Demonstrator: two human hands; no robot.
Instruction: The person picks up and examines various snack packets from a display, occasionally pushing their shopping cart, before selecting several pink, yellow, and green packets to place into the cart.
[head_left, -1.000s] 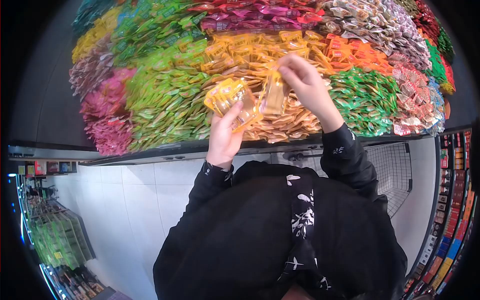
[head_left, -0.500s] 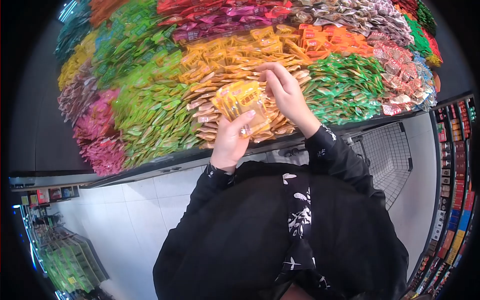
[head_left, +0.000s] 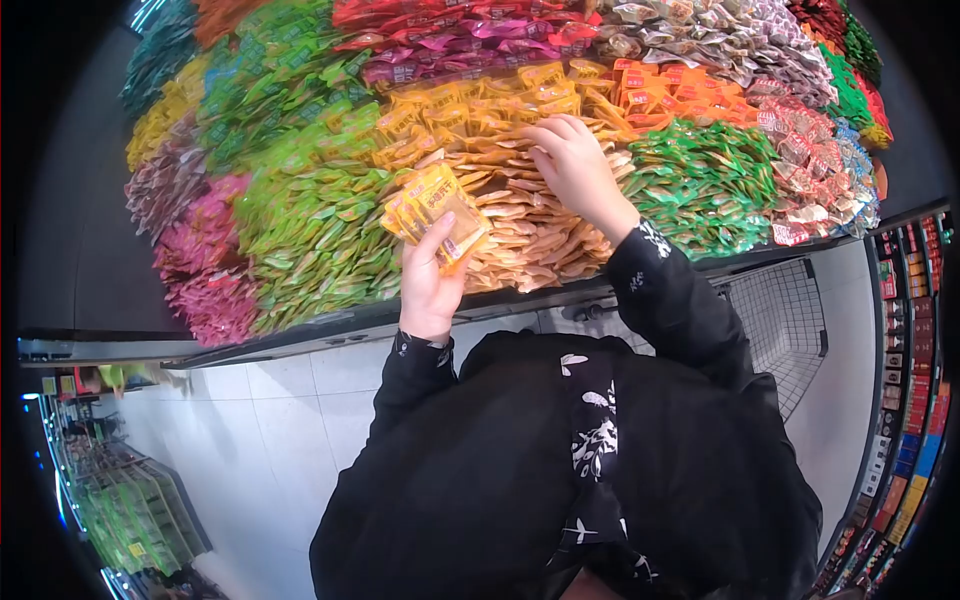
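My left hand (head_left: 434,285) is closed on a small fanned stack of yellow snack packets (head_left: 440,215), with the thumb across the front. The stack is held above the front part of the display, in front of the lying rows of yellow packets (head_left: 540,235). My right hand (head_left: 580,170) is over the same rows, to the right of the stack. Its fingers are bent and the thumb is apart from them. The fingertips are at the edge of the upstanding yellow packets (head_left: 480,105); I see nothing held between them.
Light-green packets (head_left: 320,210) lie to the left and dark-green packets (head_left: 700,170) to the right. Orange packets (head_left: 680,90) are behind. The display's dark front edge (head_left: 350,318) runs before me. A wire shopping cart (head_left: 785,320) stands at the right, near stocked shelves (head_left: 915,370).
My left hand has moved left and slightly down with the yellow packets, away from the right hand. My right hand has shifted slightly right, its fingers lower over the yellow rows.
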